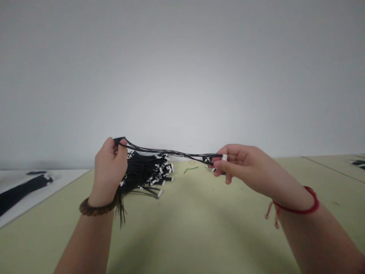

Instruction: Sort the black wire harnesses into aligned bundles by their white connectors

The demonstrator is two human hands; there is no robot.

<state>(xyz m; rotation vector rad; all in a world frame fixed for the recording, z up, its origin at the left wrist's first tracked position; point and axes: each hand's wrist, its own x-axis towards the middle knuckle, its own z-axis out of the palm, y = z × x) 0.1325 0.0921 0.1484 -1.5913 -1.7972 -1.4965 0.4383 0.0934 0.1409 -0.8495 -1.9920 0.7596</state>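
A thin black wire harness (171, 152) is stretched between my two hands above the table. My left hand (110, 163) is closed on its dark left end, thumb pressed against the fingers. At the other end, my right hand (238, 161) pinches the wires beside a small white connector (224, 157). Behind and to the right of my left hand lies a heap of black wire harnesses (142, 169) with white connectors, partly covered by that hand. More black pieces with white ends show behind my right fingers, mostly hidden.
The yellow-green table (194, 228) meets a plain pale wall (182, 76). On a white surface at the left lies another black cable bundle (25, 190). A green strip (191, 169) and a thin loop (191, 162) rest near the wall. Dark items (358, 163) sit at the far right.
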